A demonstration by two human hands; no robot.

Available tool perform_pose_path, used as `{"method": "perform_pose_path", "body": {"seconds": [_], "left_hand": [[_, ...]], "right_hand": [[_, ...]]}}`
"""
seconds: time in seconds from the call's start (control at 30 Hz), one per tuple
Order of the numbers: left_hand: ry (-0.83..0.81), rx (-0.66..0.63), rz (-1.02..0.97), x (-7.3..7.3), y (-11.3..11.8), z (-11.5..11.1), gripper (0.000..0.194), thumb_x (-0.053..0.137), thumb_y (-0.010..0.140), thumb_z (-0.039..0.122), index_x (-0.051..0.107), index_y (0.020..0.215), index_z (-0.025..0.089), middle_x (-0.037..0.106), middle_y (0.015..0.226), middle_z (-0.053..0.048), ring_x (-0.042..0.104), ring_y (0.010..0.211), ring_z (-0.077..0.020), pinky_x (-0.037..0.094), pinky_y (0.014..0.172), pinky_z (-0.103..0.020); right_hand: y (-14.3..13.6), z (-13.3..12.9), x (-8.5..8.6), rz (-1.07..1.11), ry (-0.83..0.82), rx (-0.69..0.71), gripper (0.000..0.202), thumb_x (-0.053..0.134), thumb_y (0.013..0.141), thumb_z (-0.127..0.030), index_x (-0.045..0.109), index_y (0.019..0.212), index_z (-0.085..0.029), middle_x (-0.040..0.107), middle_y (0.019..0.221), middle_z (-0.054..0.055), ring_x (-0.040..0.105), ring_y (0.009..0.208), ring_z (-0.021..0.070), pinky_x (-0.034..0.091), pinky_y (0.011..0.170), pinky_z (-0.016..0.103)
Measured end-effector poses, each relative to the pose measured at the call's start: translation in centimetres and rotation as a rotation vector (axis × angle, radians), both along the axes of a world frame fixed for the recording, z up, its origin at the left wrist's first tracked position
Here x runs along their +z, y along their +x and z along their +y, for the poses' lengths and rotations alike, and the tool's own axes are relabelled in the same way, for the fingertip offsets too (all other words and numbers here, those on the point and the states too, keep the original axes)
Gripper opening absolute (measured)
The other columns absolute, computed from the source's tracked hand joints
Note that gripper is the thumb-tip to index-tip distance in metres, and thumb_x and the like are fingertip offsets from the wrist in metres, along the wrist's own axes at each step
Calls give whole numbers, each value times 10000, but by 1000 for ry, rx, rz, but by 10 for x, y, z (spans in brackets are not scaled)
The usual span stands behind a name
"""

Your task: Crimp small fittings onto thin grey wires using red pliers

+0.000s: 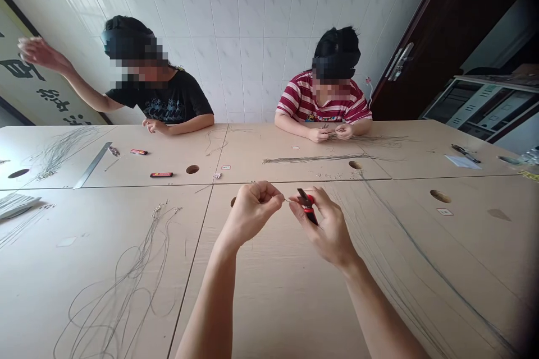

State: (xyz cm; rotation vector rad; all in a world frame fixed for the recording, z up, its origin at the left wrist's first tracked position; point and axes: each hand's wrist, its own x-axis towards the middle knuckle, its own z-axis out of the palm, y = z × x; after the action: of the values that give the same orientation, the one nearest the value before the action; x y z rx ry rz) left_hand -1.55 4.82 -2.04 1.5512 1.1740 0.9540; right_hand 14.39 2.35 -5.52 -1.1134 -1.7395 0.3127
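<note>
The left hand (254,212), at the centre of the frame, has its fingers curled in and its thumb and forefinger pinched together on the end of a thin cord (287,199). Just right of it, the right hand (328,230) is part-curled around a small tool (310,215) with red and dark parts, its dark tip pointing up and to the left; its thumb and forefinger come close to the cord, but whether they grip it I cannot tell. The cord shows only as a short length in the gap between the hands, above the table (269,303). At the lower left of the frame, loose loops of grey string (138,280) spread over the tabletop, while long strands (404,228) run from right of centre to the lower right corner. Across the table, a person in a black shirt (168,95) raises one arm at the upper left, and a person in a striped shirt (322,95) works with both hands near a straight bundle of wires (311,159).
</note>
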Motion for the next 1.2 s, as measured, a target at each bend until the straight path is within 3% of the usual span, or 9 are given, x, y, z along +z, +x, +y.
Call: {"method": "perform_pose_path", "body": {"seconds": [0.63,0.8,0.97,1.07,1.2], "left_hand": [[18,-8,-6,-7,7,0,137,547,799,265,560,706,166,409,569,53,255,486,-60,194,414,-195],[47,53,-10,-5,6,0,158,574,798,294,567,701,169,418,557,53,278,473,-57,219,416,-190],[83,144,-64,-2,3,1,176,582,800,303,571,687,168,367,516,63,254,456,-55,198,395,-182],[118,209,-109,-2,5,2,197,593,797,318,565,672,169,321,500,72,222,453,-56,185,396,-188],[152,252,-144,-3,11,2,203,606,787,332,569,671,170,312,506,69,219,465,-63,187,410,-203]], "right_hand": [[-3,-1,-5,31,-79,-13,122,520,911,-269,461,817,-217,491,742,-15,461,704,136,388,705,279],[-1,-6,1,157,-245,83,166,506,924,-339,496,811,-218,506,746,-18,459,672,118,380,642,250],[10,-10,1,171,-334,26,211,541,897,-392,525,798,-207,518,752,-14,461,694,122,372,671,258],[10,-14,-1,176,-478,41,260,543,885,-431,518,770,-199,480,705,-17,422,655,124,346,624,265],[0,-22,2,370,-750,324,286,538,883,-441,503,748,-191,469,692,-11,418,654,124,345,611,268]]}}
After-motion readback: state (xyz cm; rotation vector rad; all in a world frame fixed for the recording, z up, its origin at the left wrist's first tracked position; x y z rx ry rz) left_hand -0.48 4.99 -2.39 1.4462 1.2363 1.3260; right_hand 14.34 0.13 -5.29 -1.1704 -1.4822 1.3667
